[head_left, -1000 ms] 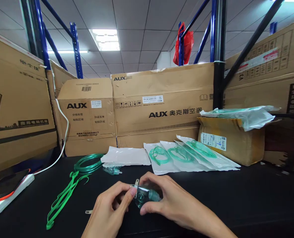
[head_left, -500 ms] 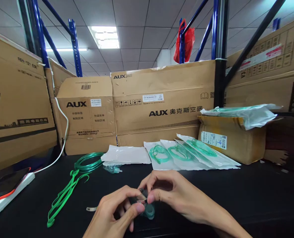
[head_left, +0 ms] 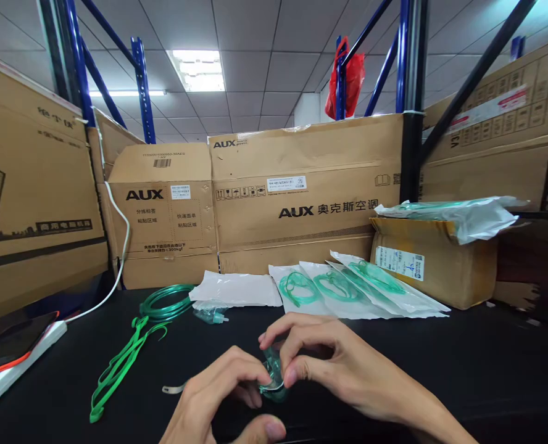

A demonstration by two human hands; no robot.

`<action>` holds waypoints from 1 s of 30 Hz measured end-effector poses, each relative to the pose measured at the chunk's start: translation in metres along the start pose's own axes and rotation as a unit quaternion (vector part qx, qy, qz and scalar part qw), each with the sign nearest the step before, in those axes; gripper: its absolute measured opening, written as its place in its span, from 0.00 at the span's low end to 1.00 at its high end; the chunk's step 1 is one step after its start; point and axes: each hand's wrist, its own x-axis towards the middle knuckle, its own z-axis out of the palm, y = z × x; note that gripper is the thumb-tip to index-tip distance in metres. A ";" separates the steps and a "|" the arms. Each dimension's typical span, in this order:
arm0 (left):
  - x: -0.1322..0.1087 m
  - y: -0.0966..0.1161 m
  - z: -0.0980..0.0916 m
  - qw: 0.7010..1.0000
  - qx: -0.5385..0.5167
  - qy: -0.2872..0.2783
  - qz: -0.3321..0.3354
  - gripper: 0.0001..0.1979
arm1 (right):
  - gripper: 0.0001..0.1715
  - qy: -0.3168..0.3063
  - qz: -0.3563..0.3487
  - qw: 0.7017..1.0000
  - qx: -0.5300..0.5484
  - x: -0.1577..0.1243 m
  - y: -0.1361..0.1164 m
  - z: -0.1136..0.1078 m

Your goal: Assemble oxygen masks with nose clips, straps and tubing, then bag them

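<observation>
A small clear green plastic mask [head_left: 274,377] is between both hands near the table's front edge, partly hidden by fingers. My right hand [head_left: 320,357] pinches its right side between thumb and fingers. On the other side, my left hand [head_left: 230,388] has its fingertips against the mask's left edge, its thumb held apart below. A thin metal strip [head_left: 173,389] lies just left of my left hand. Further left is a green elastic strap [head_left: 121,370], and behind it sits coiled green tubing [head_left: 163,303].
A bagged connector [head_left: 210,315] and a white packet [head_left: 237,289] lie behind the hands. Packets of green tubing [head_left: 302,288] fan out beside them. An open carton [head_left: 440,265] stands back right; a power strip [head_left: 28,357] is at left.
My left thumb has moved down, away from the mask. The mask has turned and shows more between the hands, and my right fingers have shifted on it.
</observation>
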 end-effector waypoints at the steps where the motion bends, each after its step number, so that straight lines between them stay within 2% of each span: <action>1: 0.000 -0.001 0.001 1.000 0.013 0.009 0.007 0.08 | 0.09 -0.001 0.001 1.000 -0.001 0.000 0.000 0.001; 4: 0.001 -0.003 0.003 0.998 0.036 0.045 0.015 0.04 | 0.10 0.000 0.013 1.000 0.014 0.002 0.003 0.005; 7: 0.002 -0.006 0.003 0.998 0.018 0.061 -0.010 0.03 | 0.04 0.017 0.022 0.996 0.080 0.003 0.007 0.008; 9: 0.001 -0.008 0.003 0.996 -0.016 0.073 -0.039 0.04 | 0.21 0.014 0.041 0.993 0.113 0.005 0.011 0.010; 11: 0.001 -0.009 0.005 0.989 -0.070 0.106 -0.078 0.06 | 0.30 -0.008 0.074 0.990 0.118 0.006 0.016 0.012; 15: 0.001 -0.011 0.009 0.958 -0.166 0.171 -0.159 0.13 | 0.19 -0.026 0.092 0.982 0.164 0.011 0.026 0.020; 21: 0.005 -0.012 0.009 0.944 -0.209 0.162 -0.198 0.13 | 0.18 0.013 0.041 0.975 0.217 0.015 0.033 0.023; 30: 0.006 -0.009 0.006 0.944 -0.205 0.161 -0.201 0.12 | 0.20 0.030 0.043 0.973 0.224 0.014 0.030 0.029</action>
